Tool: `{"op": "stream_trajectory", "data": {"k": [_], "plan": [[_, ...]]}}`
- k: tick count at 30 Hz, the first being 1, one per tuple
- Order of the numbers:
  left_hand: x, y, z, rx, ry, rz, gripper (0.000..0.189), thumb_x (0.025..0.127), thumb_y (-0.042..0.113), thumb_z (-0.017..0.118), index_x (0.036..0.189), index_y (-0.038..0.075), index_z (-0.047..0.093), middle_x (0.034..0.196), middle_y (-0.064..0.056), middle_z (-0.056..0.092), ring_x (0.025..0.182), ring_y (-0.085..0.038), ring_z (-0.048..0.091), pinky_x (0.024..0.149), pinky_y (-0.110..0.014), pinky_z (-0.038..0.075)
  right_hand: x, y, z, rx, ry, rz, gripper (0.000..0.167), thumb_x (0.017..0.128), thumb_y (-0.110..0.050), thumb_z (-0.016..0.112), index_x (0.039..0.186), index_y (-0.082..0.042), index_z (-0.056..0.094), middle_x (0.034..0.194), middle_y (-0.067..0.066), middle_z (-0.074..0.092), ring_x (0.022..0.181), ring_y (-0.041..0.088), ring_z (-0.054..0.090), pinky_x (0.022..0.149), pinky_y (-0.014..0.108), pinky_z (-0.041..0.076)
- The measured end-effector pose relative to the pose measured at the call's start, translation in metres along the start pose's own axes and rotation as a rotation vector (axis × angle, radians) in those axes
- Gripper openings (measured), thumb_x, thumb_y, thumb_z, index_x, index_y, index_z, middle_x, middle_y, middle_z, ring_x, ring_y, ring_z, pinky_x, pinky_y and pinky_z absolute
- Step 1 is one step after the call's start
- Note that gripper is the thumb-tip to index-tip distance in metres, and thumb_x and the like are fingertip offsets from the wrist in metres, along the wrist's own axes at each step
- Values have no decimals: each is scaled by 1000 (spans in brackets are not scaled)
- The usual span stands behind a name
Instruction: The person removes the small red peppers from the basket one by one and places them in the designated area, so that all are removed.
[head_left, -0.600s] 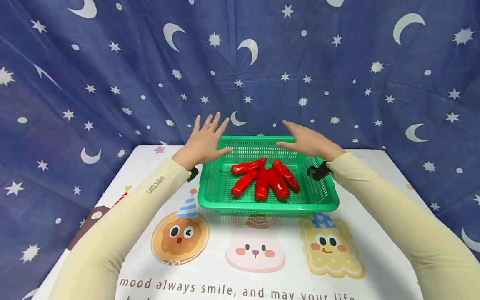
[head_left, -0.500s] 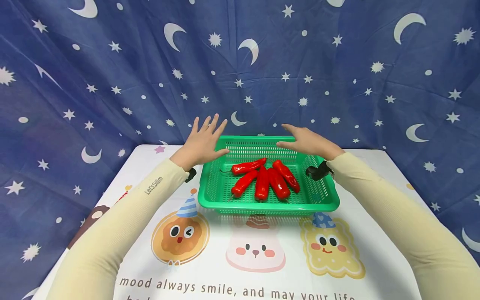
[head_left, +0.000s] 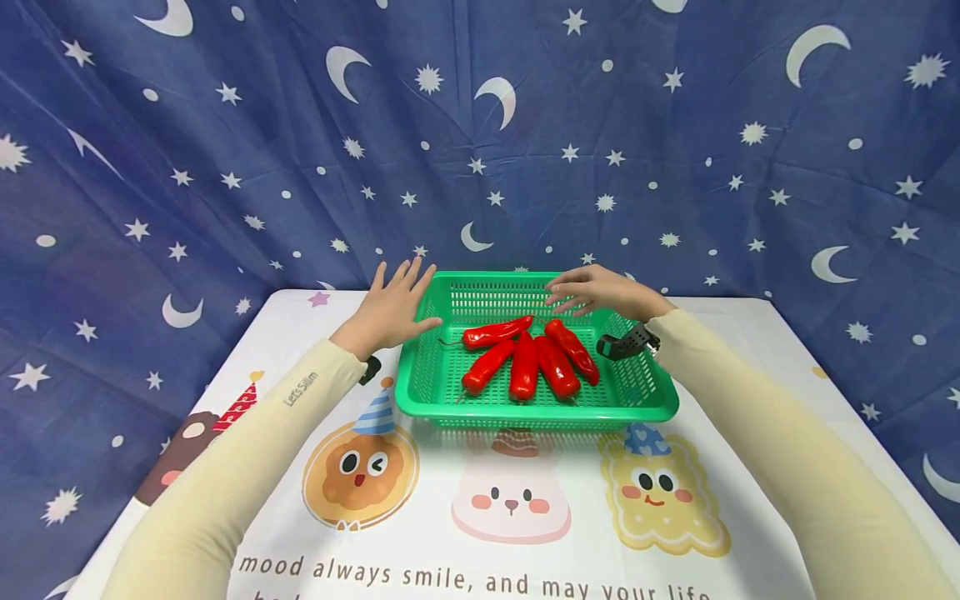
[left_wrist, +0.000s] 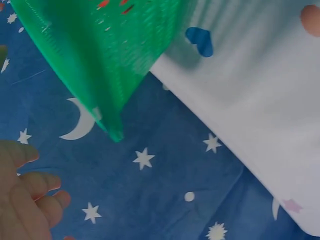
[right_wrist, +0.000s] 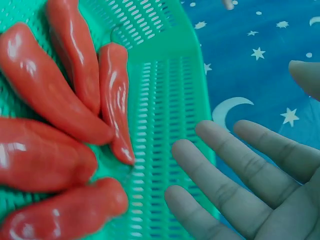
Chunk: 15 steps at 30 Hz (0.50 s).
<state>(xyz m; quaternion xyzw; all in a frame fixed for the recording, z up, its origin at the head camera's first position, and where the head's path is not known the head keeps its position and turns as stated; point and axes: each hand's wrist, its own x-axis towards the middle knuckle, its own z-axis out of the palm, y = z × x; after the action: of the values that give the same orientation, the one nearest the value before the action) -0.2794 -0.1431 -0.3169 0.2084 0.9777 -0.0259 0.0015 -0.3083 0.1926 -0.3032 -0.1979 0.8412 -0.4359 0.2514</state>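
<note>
A green plastic basket with slotted walls stands on the table, and several glossy red peppers lie fanned out on its floor. My left hand hovers at the basket's left side with fingers spread, holding nothing. Over the right back part of the basket is my right hand, its fingers loosely bent and pointing left, also holding nothing. In the right wrist view the right fingers extend past the basket's wall, apart from the peppers. The left wrist view shows the left fingers beside the basket's corner.
The white tablecloth carries printed cartoon figures and lettering. A blue curtain with moons and stars hangs right behind the table's back edge. Each wrist wears a black strap, such as the right wrist strap.
My left hand has moved down and slightly left, away from the basket. My right hand has lowered and turned, its fingers bending more. The basket and peppers have stayed in place.
</note>
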Motion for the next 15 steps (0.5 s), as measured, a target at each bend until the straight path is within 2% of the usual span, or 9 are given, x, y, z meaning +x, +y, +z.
{"op": "stream_trajectory", "data": {"k": [7, 15], "plan": [[0, -5, 13, -22, -8, -6, 85, 92, 54, 47, 152, 7, 10, 157, -20, 11, 146, -36, 12, 117, -59, 3, 11, 12, 7, 207, -60, 5, 47, 100, -26, 41, 139, 0, 40, 138, 25, 48, 126, 40, 48, 108, 55, 35], [-1, -5, 29, -64, 1, 0, 84, 93, 52, 47, 151, 3, 11, 157, -21, 11, 145, -37, 12, 117, -58, 3, 23, 24, 14, 359, -70, -27, 49, 101, -21, 39, 140, 9, 34, 138, 27, 46, 119, 34, 56, 109, 59, 31]]}}
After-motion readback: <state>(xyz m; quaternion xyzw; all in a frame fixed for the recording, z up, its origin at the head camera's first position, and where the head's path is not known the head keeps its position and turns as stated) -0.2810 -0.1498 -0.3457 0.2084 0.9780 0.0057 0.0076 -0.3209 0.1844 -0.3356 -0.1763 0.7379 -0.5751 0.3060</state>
